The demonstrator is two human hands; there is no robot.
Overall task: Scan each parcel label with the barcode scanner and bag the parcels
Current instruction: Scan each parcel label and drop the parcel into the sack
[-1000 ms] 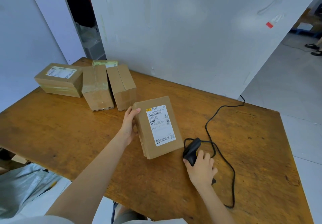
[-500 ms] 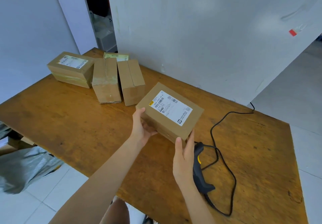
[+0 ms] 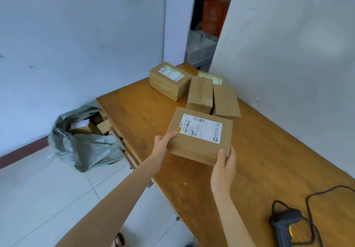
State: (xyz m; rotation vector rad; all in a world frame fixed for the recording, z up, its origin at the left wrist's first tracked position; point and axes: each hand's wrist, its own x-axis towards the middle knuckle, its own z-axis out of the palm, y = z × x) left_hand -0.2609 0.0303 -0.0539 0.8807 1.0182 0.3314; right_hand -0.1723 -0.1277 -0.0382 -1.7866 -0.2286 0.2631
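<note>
A brown cardboard parcel (image 3: 199, 137) with a white label on top hangs above the wooden table (image 3: 269, 160). My left hand (image 3: 163, 145) grips its near left corner and my right hand (image 3: 223, 167) grips its near right corner. The dark barcode scanner (image 3: 284, 227) with a yellow trigger lies on the table at the lower right, its black cable looping beside it. On the floor left of the table sits a grey plastic bag (image 3: 84, 143), open, with several parcels inside.
Three more parcels stand at the table's far end: a labelled parcel (image 3: 169, 80) and two plain boxes (image 3: 213, 98) beside it, with a flat yellow-green labelled packet (image 3: 211, 77) behind. White walls close in left and right. A doorway with shelves opens behind.
My right hand left the scanner and took the parcel's near right corner. Both hands lifted the parcel and carried it left, toward the table's edge. The view swung left, revealing the bag.
</note>
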